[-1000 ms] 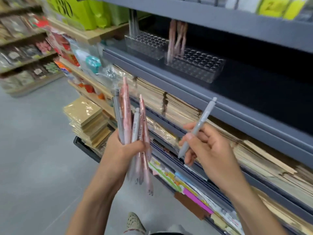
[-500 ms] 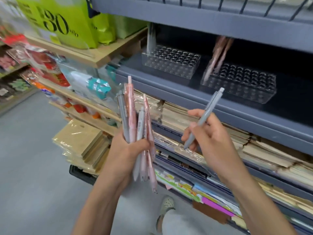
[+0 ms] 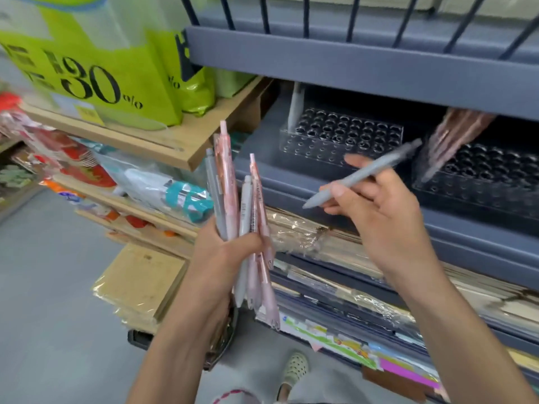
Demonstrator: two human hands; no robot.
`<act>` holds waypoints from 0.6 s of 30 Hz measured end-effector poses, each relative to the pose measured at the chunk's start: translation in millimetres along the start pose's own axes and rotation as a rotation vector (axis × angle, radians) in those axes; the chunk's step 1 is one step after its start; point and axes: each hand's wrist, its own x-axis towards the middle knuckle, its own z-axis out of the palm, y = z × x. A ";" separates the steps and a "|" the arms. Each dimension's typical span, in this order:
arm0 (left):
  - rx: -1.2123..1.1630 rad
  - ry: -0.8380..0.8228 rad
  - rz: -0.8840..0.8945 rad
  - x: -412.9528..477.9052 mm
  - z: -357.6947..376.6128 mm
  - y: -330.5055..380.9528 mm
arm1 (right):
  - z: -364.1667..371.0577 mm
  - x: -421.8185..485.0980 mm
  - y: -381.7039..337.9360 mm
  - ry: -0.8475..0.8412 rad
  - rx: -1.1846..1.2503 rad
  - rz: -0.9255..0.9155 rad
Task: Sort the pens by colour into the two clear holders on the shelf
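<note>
My left hand (image 3: 224, 258) grips a bunch of pens (image 3: 242, 217), several pink and some grey, held upright in front of the shelf. My right hand (image 3: 379, 211) pinches a single grey pen (image 3: 364, 173), tilted with its tip down to the left and its clicker up to the right. Two clear holders with rows of holes stand on the grey shelf. The left holder (image 3: 341, 138) carries one grey pen (image 3: 295, 109) at its left end. The right holder (image 3: 481, 176) carries a few pink pens (image 3: 458, 135) leaning at its left end.
The grey shelf's upper board (image 3: 350, 65) overhangs the holders, leaving a low gap. Stacked paper pads in wrap (image 3: 306, 231) fill the shelves below. A wooden rack with green bags (image 3: 116, 83) stands to the left. My foot (image 3: 294, 368) is on the grey floor.
The view has closed in on the shelf. My right hand has risen with the grey pen toward the gap between the two holders, and the pen now lies flatter. The left hand's bunch is unchanged.
</note>
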 end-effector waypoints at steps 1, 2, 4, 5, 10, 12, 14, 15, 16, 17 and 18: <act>-0.006 -0.020 -0.018 4.7 -4.1 1.0 | 4.6 7.0 -2.8 0.035 -0.004 -0.004; -0.010 -0.041 -0.036 9.2 -7.9 1.6 | 9.1 13.7 -5.3 0.068 -0.011 -0.010; -0.005 -0.081 -0.058 17.2 -16.0 2.6 | 17.6 26.5 -10.0 0.138 -0.047 -0.031; 0.004 -0.100 -0.060 21.1 -20.6 2.8 | 21.6 32.9 -12.0 0.177 -0.081 -0.045; 0.038 -0.184 -0.070 40.4 -43.7 1.1 | 40.6 63.9 -13.2 0.373 -0.177 -0.064; 0.051 -0.213 -0.084 47.3 -52.6 -0.7 | 48.8 72.6 -11.9 0.423 -0.215 -0.075; 0.044 -0.238 -0.106 52.4 -59.6 -2.7 | 56.0 80.6 -12.9 0.471 -0.275 -0.094; 0.036 -0.252 -0.115 54.1 -62.4 -3.2 | 59.4 84.3 -14.1 0.496 -0.308 -0.098; 0.031 -0.267 -0.123 55.2 -64.9 -3.6 | 62.4 87.9 -14.7 0.518 -0.336 -0.097; 0.028 -0.281 -0.135 55.9 -67.3 -3.9 | 65.3 90.7 -15.0 0.538 -0.363 -0.095; 0.025 -0.290 -0.147 56.6 -69.0 -4.3 | 67.7 92.9 -15.2 0.553 -0.395 -0.099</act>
